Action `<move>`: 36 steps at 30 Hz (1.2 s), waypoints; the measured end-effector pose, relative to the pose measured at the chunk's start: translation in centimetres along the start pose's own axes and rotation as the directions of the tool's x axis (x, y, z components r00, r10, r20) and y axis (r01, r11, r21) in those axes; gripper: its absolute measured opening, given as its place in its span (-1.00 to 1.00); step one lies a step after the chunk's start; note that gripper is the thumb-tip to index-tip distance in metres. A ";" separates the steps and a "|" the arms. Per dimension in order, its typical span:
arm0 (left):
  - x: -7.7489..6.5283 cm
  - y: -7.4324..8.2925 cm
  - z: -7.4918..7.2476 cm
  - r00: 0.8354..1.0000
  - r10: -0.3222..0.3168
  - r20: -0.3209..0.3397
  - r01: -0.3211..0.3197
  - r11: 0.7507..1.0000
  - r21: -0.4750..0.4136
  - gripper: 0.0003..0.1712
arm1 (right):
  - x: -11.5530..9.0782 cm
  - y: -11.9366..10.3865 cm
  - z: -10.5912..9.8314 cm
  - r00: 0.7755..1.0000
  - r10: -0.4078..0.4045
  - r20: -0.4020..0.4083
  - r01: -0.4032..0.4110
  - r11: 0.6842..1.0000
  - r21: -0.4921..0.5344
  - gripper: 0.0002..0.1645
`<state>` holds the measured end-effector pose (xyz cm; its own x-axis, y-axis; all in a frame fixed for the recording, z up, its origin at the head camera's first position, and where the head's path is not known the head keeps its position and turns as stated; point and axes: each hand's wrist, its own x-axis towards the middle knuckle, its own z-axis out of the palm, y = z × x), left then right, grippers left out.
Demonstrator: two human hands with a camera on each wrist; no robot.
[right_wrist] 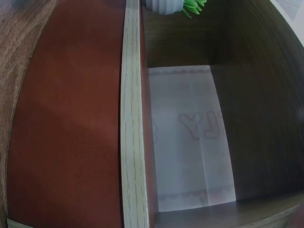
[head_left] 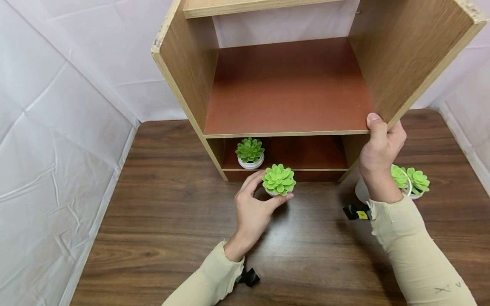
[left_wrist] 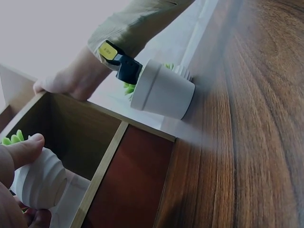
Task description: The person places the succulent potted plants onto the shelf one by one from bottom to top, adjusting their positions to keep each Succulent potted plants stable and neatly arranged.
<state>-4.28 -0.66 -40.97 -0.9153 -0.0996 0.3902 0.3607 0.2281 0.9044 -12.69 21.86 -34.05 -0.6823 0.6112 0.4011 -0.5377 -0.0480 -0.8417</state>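
My left hand (head_left: 250, 214) grips a small potted succulent (head_left: 279, 180), thumb on one side and fingers on the other. It holds the plant just in front of the shelf unit's lower compartment. The left wrist view shows its ribbed white pot (left_wrist: 43, 179) between thumb and fingers. Inside that compartment, at the left, stands a second potted succulent (head_left: 250, 151). My right hand (head_left: 380, 148) grasps the front edge of the wooden shelf unit's right side panel (head_left: 425, 55), thumb inside at the middle board (head_left: 291, 91).
On the table (head_left: 160, 212), right of the unit, stand a smooth white pot (left_wrist: 164, 90) and another green succulent (head_left: 418, 180), partly behind my right wrist. White sheeting (head_left: 57, 127) hangs at the left and back. An upper board (head_left: 252, 6) crosses the unit above.
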 end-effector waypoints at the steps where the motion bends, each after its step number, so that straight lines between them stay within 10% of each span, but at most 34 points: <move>1: 0.0 0.0 0.0 1.000 -0.001 -0.001 0.001 1.000 0.001 -0.28 | 0.0 0.0 0.0 1.000 0.014 -0.006 -0.014 1.000 0.011 -0.77; 10: 0.4 3.5 -0.2 1.000 -0.029 0.001 0.029 0.999 -0.015 -0.35 | 0.0 0.0 -0.1 1.000 0.014 0.000 -0.014 1.000 -0.012 -0.76; 36: 0.6 3.7 1.0 1.000 -0.018 0.004 0.018 1.000 -0.013 -0.30 | -0.1 0.1 -0.1 0.999 -0.030 0.024 0.031 0.999 -0.014 -0.75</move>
<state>-3.71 1.11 -37.52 -0.9223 -0.0995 0.3735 0.3469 0.2132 0.9133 -12.65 21.93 -34.23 -0.6771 0.5936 0.4349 -0.5516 -0.0183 -0.8339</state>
